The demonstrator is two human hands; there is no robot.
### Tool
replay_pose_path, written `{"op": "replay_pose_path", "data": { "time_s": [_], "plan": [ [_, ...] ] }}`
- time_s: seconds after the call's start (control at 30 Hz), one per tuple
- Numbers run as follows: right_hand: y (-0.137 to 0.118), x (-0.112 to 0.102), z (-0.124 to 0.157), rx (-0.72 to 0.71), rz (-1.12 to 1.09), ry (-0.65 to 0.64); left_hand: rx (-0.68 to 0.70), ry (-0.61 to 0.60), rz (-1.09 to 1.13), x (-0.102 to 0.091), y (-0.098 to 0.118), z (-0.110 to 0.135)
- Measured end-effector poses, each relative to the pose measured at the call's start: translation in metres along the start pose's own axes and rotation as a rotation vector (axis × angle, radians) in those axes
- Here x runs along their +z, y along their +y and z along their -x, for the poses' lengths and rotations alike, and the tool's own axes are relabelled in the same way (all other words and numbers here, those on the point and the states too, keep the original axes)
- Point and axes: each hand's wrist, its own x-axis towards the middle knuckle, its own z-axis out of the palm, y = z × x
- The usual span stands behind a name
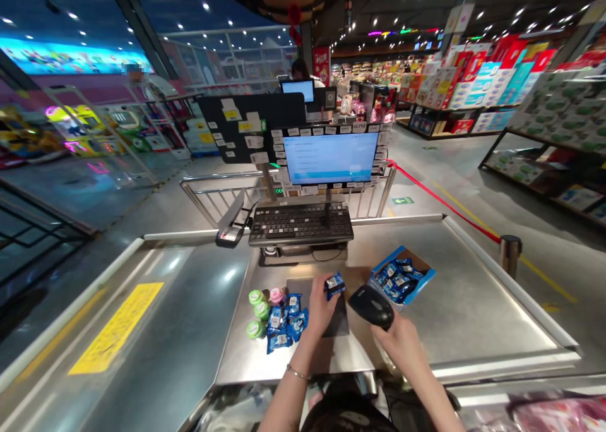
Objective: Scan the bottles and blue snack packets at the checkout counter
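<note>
- Left hand: closed in a pinch on a small blue packet above the dark scanning plate. The packet's white label is turned upward, apparently to face the scanner.
- Right hand: wrapped round the grip of a black handheld barcode scanner, just right of the plate, with its head tipped toward the packet.
- Left of the plate: loose blue packets lie beside green and pink round tubs, seemingly kept within easy reach.
- Right of the plate: an open blue carton holding more packets sits on the steel worktop, its opening toward the hands.
- Beyond the plate: a keyboard and a screen face the person.
</note>
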Motion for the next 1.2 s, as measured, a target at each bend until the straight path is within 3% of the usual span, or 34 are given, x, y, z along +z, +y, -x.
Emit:
{"op": "replay_pose_path", "data": {
  "time_s": [0.17, 0.3, 0.43, 0.57, 0.7, 0.87, 0.97, 1.03, 1.1, 1.2],
  "plan": [
    [-0.008, 0.015, 0.0, -0.066, 0.01, -0.086, -0.27, 0.203, -0.514, -0.031, -0.047, 0.015],
    [-0.009, 0.022, 0.001, -0.066, -0.023, -0.101, -0.461, 0.216, -0.88, -0.052, -0.083, 0.035],
    [-0.003, 0.023, -0.002, -0.034, -0.051, -0.058, -0.478, 0.158, -0.968, -0.052, -0.095, 0.048],
    [0.009, 0.016, -0.006, 0.031, -0.058, 0.009, -0.321, 0.166, -0.866, -0.032, -0.075, 0.038],
    [0.027, -0.002, -0.007, 0.138, -0.061, 0.094, -0.035, 0.054, -0.583, 0.011, -0.033, 0.005],
    [0.059, -0.029, 0.001, 0.23, -0.171, 0.23, 0.288, -0.265, -0.15, 0.106, 0.029, -0.049],
    [0.079, -0.043, 0.01, 0.281, -0.21, 0.338, 0.265, -0.509, -0.119, 0.171, 0.059, -0.079],
    [0.089, -0.051, 0.016, 0.326, -0.215, 0.396, 0.251, -0.604, -0.144, 0.208, 0.071, -0.097],
    [0.096, -0.057, 0.022, 0.36, -0.225, 0.437, 0.241, -0.669, -0.162, 0.236, 0.078, -0.11],
    [0.102, -0.064, 0.028, 0.401, -0.243, 0.467, 0.207, -0.738, -0.17, 0.26, 0.081, -0.119]
  ]
}}
